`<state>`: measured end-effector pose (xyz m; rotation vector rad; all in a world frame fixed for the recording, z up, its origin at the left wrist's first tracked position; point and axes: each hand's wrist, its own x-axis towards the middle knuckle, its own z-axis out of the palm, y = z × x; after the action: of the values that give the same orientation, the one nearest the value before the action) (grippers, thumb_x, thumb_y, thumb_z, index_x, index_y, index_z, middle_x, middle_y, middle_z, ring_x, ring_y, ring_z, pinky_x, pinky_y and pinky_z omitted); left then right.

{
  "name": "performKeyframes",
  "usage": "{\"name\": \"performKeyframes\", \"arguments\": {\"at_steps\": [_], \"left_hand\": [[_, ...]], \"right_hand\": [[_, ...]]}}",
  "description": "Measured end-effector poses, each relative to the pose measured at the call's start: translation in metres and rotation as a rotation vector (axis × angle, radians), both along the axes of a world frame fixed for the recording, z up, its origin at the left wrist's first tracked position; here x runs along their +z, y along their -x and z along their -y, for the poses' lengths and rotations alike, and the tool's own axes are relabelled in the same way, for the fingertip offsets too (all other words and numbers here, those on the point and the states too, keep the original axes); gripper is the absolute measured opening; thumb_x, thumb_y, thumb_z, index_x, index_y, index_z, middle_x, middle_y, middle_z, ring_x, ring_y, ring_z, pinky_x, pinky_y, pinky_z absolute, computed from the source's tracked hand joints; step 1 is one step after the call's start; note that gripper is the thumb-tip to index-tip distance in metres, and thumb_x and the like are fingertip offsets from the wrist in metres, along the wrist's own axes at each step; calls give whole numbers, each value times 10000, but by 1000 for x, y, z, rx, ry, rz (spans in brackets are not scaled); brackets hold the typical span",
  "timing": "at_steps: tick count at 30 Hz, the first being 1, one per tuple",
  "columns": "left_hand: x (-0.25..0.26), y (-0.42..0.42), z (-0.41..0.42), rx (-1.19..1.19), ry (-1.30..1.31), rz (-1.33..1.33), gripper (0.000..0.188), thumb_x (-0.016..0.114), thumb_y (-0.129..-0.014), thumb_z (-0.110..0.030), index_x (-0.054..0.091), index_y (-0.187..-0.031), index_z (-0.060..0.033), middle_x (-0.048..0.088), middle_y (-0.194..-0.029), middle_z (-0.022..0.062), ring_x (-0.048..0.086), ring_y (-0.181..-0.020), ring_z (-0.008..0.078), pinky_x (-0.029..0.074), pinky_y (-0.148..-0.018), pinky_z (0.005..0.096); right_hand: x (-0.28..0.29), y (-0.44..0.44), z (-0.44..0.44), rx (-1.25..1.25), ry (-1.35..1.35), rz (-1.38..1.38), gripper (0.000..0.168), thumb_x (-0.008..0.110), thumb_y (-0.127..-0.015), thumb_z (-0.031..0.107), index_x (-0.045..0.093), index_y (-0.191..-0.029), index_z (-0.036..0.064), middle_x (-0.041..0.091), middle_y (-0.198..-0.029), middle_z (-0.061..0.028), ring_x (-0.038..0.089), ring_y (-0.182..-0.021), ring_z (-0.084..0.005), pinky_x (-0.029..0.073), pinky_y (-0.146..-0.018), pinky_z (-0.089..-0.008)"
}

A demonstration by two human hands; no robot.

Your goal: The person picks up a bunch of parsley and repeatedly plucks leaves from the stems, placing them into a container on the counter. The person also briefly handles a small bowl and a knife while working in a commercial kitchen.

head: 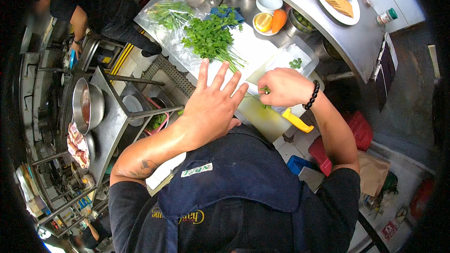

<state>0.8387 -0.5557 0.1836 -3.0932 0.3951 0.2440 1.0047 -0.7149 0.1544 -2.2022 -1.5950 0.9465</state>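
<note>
My left hand is spread palm down with its fingers apart, just short of the stem ends of a leafy bunch of parsley or coriander. Nothing shows in its grip. Pinched between the thumb and fingers of my right hand is a small green herb sprig, its thin stem pointing left. Under both hands lies a pale cutting board. A yellow knife handle juts over the board's edge; its blade is hidden. Behind my right hand, a clear plastic container holds picked leaves on white lining.
More herbs lie in clear plastic at the back left. Lemon and carrot sit in a bowl near a steel shelf. Left stands a metal rack with a steel bowl. A co-worker bends at the far left.
</note>
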Motion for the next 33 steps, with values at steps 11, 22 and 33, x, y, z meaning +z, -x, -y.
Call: {"name": "performKeyframes", "arguments": {"at_steps": [11,22,33], "left_hand": [[-31,-12,-25,321,1025,-75,119,640,-907,-85,693,-976,-4,679,-785,105,666,-717,211,516,-678,325],[-54,-7,-40,62,1197,161,173,664,-891,-181,727,-958,-35,722,-913,76,676,-912,228,386,-1040,510],[-41,-13,-44,-112,824,302,153,729,-754,-27,712,-898,-77,702,-894,27,665,-873,201,407,-1012,504]], "right_hand": [[-1,-22,4,-239,-293,-464,396,612,-917,365,688,-880,-22,654,-685,-108,600,-670,-124,492,-652,-315],[22,-20,12,-126,-342,-652,190,657,-916,164,691,-970,-15,681,-945,-82,606,-911,-147,465,-864,-291],[25,-7,-2,56,-68,-609,249,673,-856,220,695,-885,-26,662,-715,-93,586,-659,-128,474,-644,-300]]}}
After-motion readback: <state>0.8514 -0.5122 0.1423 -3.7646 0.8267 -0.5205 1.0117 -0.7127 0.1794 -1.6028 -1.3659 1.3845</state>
